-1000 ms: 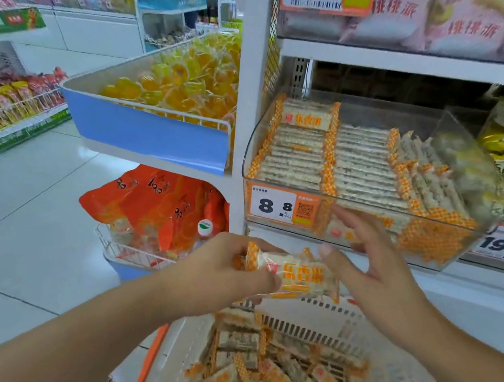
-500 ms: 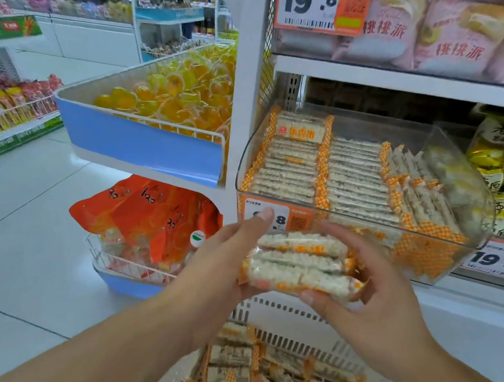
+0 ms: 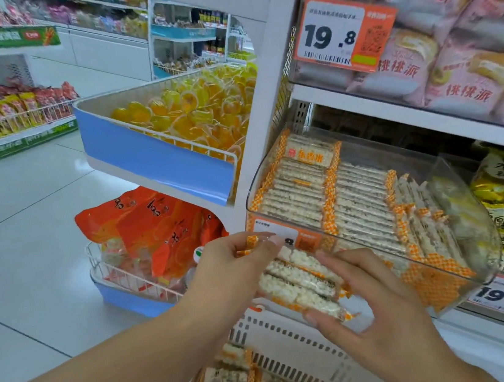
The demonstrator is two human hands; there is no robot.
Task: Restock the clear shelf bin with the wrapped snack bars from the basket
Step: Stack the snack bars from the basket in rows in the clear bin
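Just below the front lip of the clear shelf bin (image 3: pixel 374 206): a small stack of wrapped snack bars (image 3: pixel 301 283), held between both hands, above the white basket (image 3: pixel 296 345).

Left hand (image 3: pixel 232 270): fingers curled over the stack's upper left end, pinching the checked orange seams. Right hand (image 3: pixel 371 303): fingers wrapped round the lower right end, thumb underneath. Both grasping; neither free.

Step in hand, by judgement: squaring the stack before lifting it over the lip. To do it well, keep the bars flush and on edge, matching the rows already in the bin, and keep the orange seam ends in line with the orange bands there. Raise the stack clear of the lip, since the wrappers could snag on it, and seat it in the right part, where the bars stand loose and leaning, not on the tight left rows.

Containers:
- Clear shelf bin: tilted forward; two neat rows of bars on edge at left and centre, a looser row at right; far right corner looks less full. Price label (image 3: pixel 282 238) on its front, partly hidden by the left hand.
- Basket: perforated white wall; more of the same bars lying loose inside.
- Blue tray (image 3: pixel 150 159), upper left: yellow and orange jelly cups.
- Lower wire basket (image 3: pixel 111 273): orange bags.
- Shelf above: pink cake packets (image 3: pixel 450 52), tag reading 19.8.
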